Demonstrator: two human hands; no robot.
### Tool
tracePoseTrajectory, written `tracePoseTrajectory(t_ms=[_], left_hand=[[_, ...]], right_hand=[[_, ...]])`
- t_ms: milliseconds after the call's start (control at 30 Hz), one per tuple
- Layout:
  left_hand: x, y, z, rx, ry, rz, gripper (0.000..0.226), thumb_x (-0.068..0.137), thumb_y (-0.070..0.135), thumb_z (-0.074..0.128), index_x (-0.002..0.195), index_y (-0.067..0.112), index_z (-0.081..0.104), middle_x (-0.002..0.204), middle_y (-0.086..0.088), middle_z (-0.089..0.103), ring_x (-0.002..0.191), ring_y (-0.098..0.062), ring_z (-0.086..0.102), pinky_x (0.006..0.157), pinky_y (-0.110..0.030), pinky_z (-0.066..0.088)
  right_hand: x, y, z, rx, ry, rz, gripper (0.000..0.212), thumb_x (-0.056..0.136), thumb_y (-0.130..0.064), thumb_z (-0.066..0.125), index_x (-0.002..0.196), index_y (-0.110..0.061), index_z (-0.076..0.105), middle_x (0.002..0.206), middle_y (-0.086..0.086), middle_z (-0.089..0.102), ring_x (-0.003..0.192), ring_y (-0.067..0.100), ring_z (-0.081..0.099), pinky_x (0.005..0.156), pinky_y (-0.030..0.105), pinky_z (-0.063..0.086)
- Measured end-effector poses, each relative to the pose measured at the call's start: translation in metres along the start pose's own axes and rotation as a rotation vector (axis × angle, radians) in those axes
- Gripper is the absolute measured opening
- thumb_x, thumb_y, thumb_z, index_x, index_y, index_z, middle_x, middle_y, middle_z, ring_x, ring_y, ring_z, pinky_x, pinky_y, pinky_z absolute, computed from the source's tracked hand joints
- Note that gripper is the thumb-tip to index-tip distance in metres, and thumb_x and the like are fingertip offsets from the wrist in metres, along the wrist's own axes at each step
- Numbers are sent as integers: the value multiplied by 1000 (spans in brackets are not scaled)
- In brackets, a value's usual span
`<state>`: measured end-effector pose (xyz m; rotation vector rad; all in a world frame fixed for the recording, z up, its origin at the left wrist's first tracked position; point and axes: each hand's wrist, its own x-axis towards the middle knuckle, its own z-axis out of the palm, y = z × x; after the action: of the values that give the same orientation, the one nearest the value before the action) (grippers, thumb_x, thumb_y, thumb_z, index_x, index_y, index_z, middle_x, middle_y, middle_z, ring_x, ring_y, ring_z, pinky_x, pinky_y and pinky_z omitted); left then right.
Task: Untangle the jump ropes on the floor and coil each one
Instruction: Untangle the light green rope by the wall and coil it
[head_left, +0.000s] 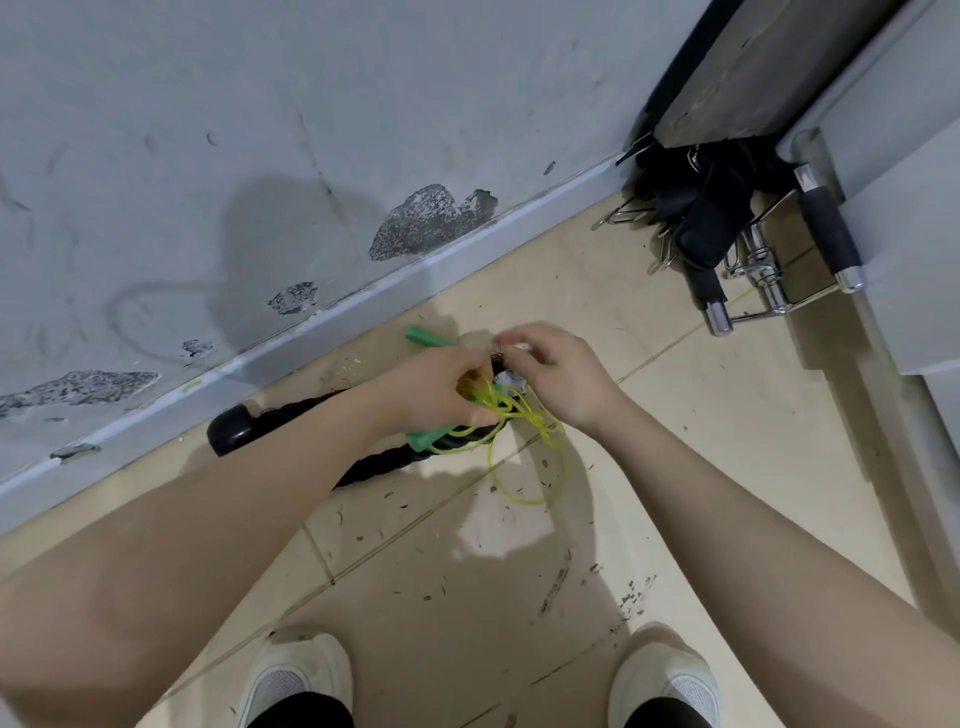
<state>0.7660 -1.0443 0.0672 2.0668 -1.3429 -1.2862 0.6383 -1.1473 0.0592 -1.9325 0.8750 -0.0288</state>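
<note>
My left hand (441, 389) grips a bundle of thin yellow-green jump rope (524, 441) together with its green handles; one green handle (428, 439) pokes out below the hand, another green handle (426, 338) above it. Loops of the cord hang down to the floor tiles. My right hand (556, 374) is curled over the bundle's top and pinches something small there; what it pinches is blurred. Under the hands lies a thick black braided rope (384, 462) with a black end cap (231, 428), running along the skirting.
A scuffed grey wall (260, 156) and its skirting run diagonally behind the ropes. Cable-machine handles and black straps (727, 228) lie in the far right corner beside a grey frame. My two white shoes (296, 675) stand at the bottom, on beige tiles strewn with debris.
</note>
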Motion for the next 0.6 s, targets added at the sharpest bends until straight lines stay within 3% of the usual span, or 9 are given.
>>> tracePoseTrajectory(t_ms=[67, 100, 167, 267, 333, 467, 533, 600], left_hand=[[2, 2, 1, 11, 59, 20, 38, 75, 20, 75, 63, 22, 39, 61, 9, 40, 54, -6, 35, 47, -11, 31], [3, 1, 1, -4, 79, 19, 39, 74, 20, 76, 62, 20, 39, 58, 9, 39, 52, -6, 34, 46, -12, 30], [2, 1, -3, -52, 80, 6, 30, 73, 22, 76, 65, 15, 48, 57, 9, 42, 50, -3, 37, 45, -11, 29], [-3, -6, -14, -338, -83, 1, 23, 74, 19, 76, 79, 6, 58, 66, 3, 51, 54, -3, 46, 52, -12, 37], [-9, -17, -21, -509, -204, -13, 19, 71, 20, 70, 80, 9, 57, 64, 4, 51, 50, -3, 44, 46, -14, 35], [-20, -47, -30, -565, -332, -153, 27, 70, 27, 72, 87, 14, 55, 55, 8, 40, 43, -4, 29, 40, -13, 24], [-22, -59, -28, -523, -204, -241, 22, 76, 28, 73, 85, 15, 57, 51, 9, 40, 43, -5, 28, 44, -17, 25], [-19, -70, -25, -432, 131, -334, 14, 83, 23, 70, 78, 16, 59, 51, 9, 46, 46, -7, 35, 50, -21, 29]], right_hand=[[1, -4, -4, 96, -179, 42, 32, 92, -12, 51, 65, -22, 65, 55, -12, 50, 51, 1, 41, 56, 21, 33], [0, -5, -6, 100, -220, 60, 36, 91, -11, 52, 59, -26, 63, 51, -12, 47, 48, 2, 39, 55, 21, 32], [-1, -5, -10, 224, -297, 109, 29, 90, -8, 56, 66, -20, 67, 56, -7, 55, 53, 5, 46, 58, 20, 39], [-2, 3, -18, 373, -340, 177, 15, 89, -5, 58, 83, -9, 71, 67, -1, 67, 62, 9, 56, 65, 19, 44], [-1, 12, -25, 365, -195, 197, 19, 90, -5, 57, 78, -12, 70, 67, 5, 59, 60, 12, 48, 65, 26, 39], [5, 36, -43, 614, 378, 452, 23, 92, -4, 45, 75, -17, 51, 63, 3, 40, 47, 13, 38, 52, 25, 41], [8, 49, -47, 777, 498, 574, 24, 92, -2, 36, 76, -18, 42, 63, 3, 36, 35, 10, 32, 39, 16, 34], [9, 61, -43, 758, 512, 641, 25, 94, -3, 31, 75, -18, 39, 63, 4, 35, 30, 8, 27, 34, 11, 24]])
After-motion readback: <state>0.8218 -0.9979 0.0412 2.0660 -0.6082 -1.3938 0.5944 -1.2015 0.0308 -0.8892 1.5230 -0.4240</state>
